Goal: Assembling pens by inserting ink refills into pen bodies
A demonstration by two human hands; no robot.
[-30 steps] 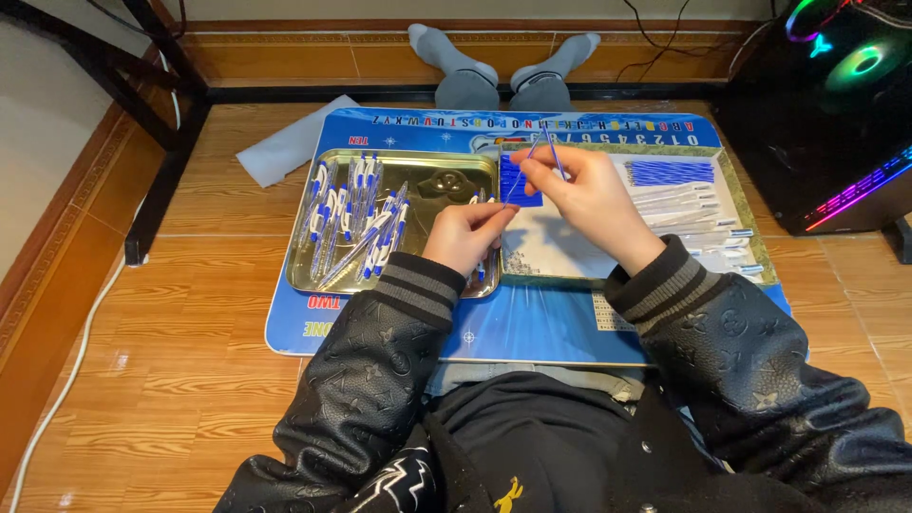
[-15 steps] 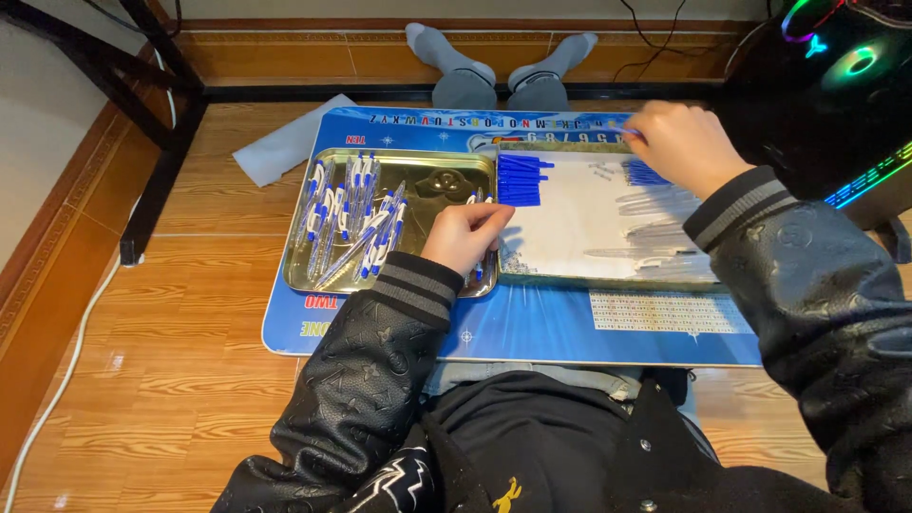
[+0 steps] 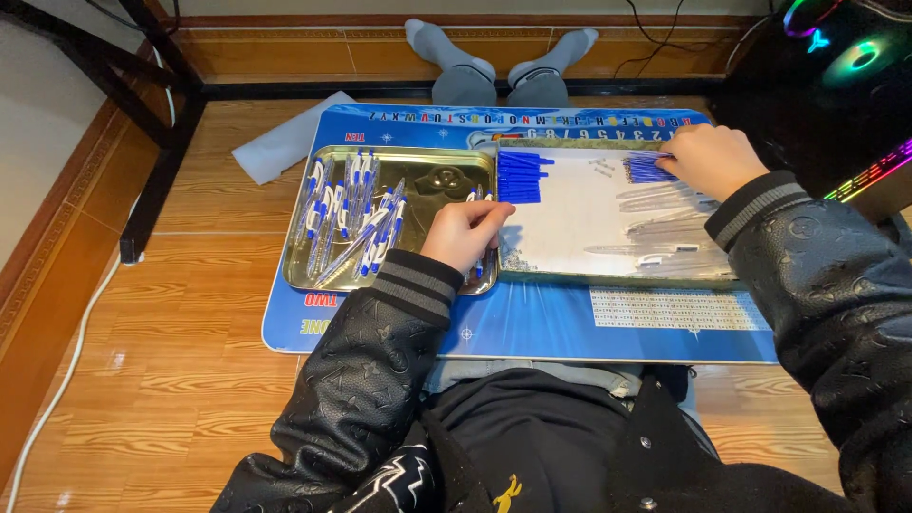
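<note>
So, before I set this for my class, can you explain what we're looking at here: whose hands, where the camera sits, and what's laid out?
One camera, worn on a person's head, looks down at their own two bare hands; they sit on a wooden floor. A blue mat carries two trays. The golden tray holds assembled blue-and-white pens. The white tray holds blue caps, thin blue refills and clear barrels. The left hand rests between the trays; whether it holds anything is unclear. The right hand touches the refills.
</note>
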